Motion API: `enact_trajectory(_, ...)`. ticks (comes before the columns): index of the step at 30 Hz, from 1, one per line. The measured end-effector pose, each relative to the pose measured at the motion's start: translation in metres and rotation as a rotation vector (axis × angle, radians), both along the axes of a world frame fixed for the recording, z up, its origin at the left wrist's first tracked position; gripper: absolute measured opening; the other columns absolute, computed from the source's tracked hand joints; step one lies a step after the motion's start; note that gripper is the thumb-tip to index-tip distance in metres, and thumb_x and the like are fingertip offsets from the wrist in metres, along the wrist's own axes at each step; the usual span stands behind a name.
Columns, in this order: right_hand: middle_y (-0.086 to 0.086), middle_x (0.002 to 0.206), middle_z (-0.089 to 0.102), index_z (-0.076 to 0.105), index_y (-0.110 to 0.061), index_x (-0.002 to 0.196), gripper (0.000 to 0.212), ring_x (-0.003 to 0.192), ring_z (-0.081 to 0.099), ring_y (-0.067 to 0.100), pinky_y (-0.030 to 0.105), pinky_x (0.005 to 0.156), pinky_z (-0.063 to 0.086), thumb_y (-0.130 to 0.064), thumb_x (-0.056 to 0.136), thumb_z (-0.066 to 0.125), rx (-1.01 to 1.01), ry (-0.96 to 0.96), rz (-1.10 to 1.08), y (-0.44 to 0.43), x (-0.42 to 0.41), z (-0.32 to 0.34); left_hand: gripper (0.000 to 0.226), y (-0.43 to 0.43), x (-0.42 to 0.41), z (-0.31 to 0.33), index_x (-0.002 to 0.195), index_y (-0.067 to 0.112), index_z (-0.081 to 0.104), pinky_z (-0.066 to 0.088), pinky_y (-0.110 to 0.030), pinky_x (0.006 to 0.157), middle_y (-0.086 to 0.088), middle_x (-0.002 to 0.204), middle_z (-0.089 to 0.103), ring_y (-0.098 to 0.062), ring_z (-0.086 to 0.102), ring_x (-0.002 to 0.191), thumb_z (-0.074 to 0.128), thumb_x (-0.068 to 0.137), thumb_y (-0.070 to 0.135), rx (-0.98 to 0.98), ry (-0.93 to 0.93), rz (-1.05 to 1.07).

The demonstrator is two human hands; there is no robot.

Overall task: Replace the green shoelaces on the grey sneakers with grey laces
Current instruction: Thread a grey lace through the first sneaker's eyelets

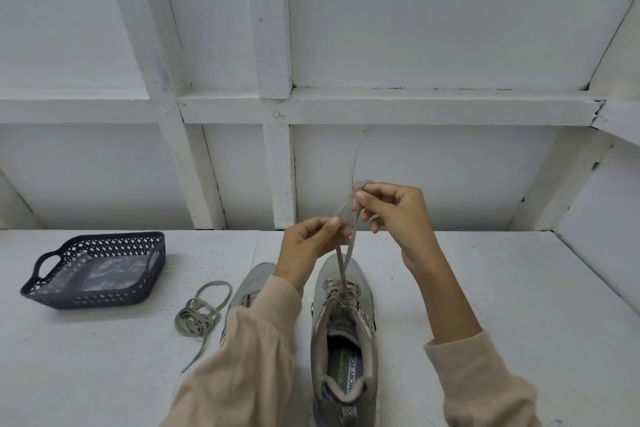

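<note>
- The sneaker (343, 329) in work stands on the white counter (485, 288) in the lower middle of the frame. Its toe points toward the top and its opening toward the person. I think it is placed so that the eyelets face the hands and both lace ends can be pulled straight up.
- A greyish lace (343, 274) is crossed through the eyelets of this sneaker. Its two ends rise from the upper eyelets and cross each other on the way up.
- The left grip (311, 243), near the centre of the frame, is closed on one end, which is pinched between thumb and fingers.
- The right grip (394, 211), a little higher and to the right, has curled fingers that pinch the other end. A small fold of lace shows above its fingertips.
- Both ends are held high and tight. In my judgement this is to make them equal or to begin the knot, so the lacing of this shoe seems nearly finished.
- The second sneaker (254, 279) stands just to the left, partly hidden under the left sleeve. I cannot tell if it is laced.
- A loose lace (199, 317) lies coiled on the counter, left of the sneakers. Its colour looks close to the threaded one, so I cannot say which lace it is.
- A dark basket (93, 270) stands at the left, well apart, with a clear wrapper inside.
</note>
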State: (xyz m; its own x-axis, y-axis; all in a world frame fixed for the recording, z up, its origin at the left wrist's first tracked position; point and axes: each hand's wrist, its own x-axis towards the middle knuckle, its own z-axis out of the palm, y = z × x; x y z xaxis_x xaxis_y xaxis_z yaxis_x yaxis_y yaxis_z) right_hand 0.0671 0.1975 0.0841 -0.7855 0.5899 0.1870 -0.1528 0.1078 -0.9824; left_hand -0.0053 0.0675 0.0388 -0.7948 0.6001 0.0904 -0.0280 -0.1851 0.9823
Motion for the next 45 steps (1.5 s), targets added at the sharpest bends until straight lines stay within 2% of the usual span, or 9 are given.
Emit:
enact_trajectory(6,0.015,0.077,0.069,0.062,-0.001,0.107,0.019,0.058,0.056,0.017,0.022,0.049,0.047,-0.001,0.088,0.065,-0.171,0.035,0.057,0.003,0.006,0.007,0.012,-0.006,-0.003,0.008,0.100,0.005,0.064,0.057,-0.032,0.080,-0.002,0.072,0.066,-0.018,0.065,0.069,0.053,0.094,0.005,0.031,-0.120,-0.020)
enact_trajectory(12,0.014,0.080,0.067,0.052,-0.004,0.113,0.029,0.062,0.057,0.018,0.022,0.054,0.049,0.003,0.087,0.063,-0.358,0.194,0.185,-0.001,0.010,0.024,0.021,-0.004,0.003,0.041,0.106,0.013,0.061,0.053,-0.023,0.063,0.002,0.079,0.068,-0.013,0.059,0.061,0.052,0.093,0.000,0.136,-0.017,-0.075)
enact_trajectory(19,0.015,0.083,0.069,0.045,-0.009,0.131,0.049,0.064,0.059,0.018,0.022,0.059,0.052,0.004,0.087,0.063,-0.387,0.329,0.111,0.003,0.013,0.036,0.029,-0.009,0.000,0.067,0.102,0.011,0.065,0.055,-0.026,0.071,0.003,0.094,0.069,-0.010,0.060,0.072,0.046,0.092,-0.008,0.257,0.106,-0.068)
enact_trajectory(25,0.011,0.083,0.071,0.060,-0.002,0.113,0.026,0.064,0.059,0.016,0.021,0.056,0.049,-0.003,0.088,0.064,-0.273,0.308,0.030,0.013,0.019,0.029,0.021,-0.020,-0.017,0.069,0.110,0.012,0.060,0.056,-0.029,0.073,-0.001,0.093,0.070,-0.010,0.061,0.062,0.046,0.097,0.004,0.369,0.100,0.107)
enact_trajectory(30,0.001,0.065,0.059,0.072,-0.008,0.093,0.011,0.054,0.044,0.010,0.017,0.047,0.032,-0.014,0.091,0.063,-0.031,0.094,-0.033,0.021,0.029,-0.002,0.033,-0.035,-0.028,0.041,0.116,0.013,0.059,0.058,-0.032,0.075,-0.007,0.121,0.064,-0.018,0.069,0.074,0.045,0.094,-0.008,0.113,0.196,0.037)
enact_trajectory(34,-0.004,0.056,0.051,0.075,-0.013,0.083,0.015,0.053,0.040,0.006,0.013,0.050,0.035,-0.018,0.092,0.064,0.174,-0.155,0.091,0.025,0.043,-0.037,0.018,-0.047,-0.027,0.009,0.104,0.010,0.068,0.054,-0.033,0.090,-0.009,0.105,0.072,-0.020,0.067,0.102,0.056,0.092,0.004,-0.068,0.180,0.023)
enact_trajectory(38,0.003,0.073,0.072,0.077,-0.012,0.085,0.010,0.059,0.054,0.011,0.019,0.058,0.046,-0.011,0.089,0.068,0.288,-0.347,0.239,0.027,0.056,-0.066,0.016,-0.056,-0.026,-0.018,0.104,0.013,0.066,0.045,-0.021,0.084,-0.004,0.085,0.074,-0.010,0.066,0.091,0.057,0.092,0.009,-0.185,0.282,-0.033)
enact_trajectory(42,0.000,0.069,0.071,0.077,-0.015,0.095,0.019,0.062,0.060,0.007,0.019,0.053,0.043,-0.003,0.090,0.063,0.263,-0.425,0.363,0.022,0.069,-0.089,0.032,-0.063,-0.020,-0.038,0.120,0.015,0.055,0.048,-0.015,0.074,-0.007,0.085,0.075,-0.012,0.067,0.077,0.056,0.091,0.000,-0.296,0.285,-0.225)
enact_trajectory(45,-0.002,0.073,0.071,0.078,-0.023,0.094,0.020,0.064,0.058,0.011,0.018,0.057,0.044,-0.008,0.089,0.066,0.292,-0.465,0.390,0.017,0.074,-0.103,0.026,-0.065,-0.015,-0.051,0.107,0.016,0.063,0.047,-0.015,0.069,0.003,0.082,0.075,-0.008,0.065,0.069,0.054,0.092,-0.004,-0.446,0.316,-0.319)
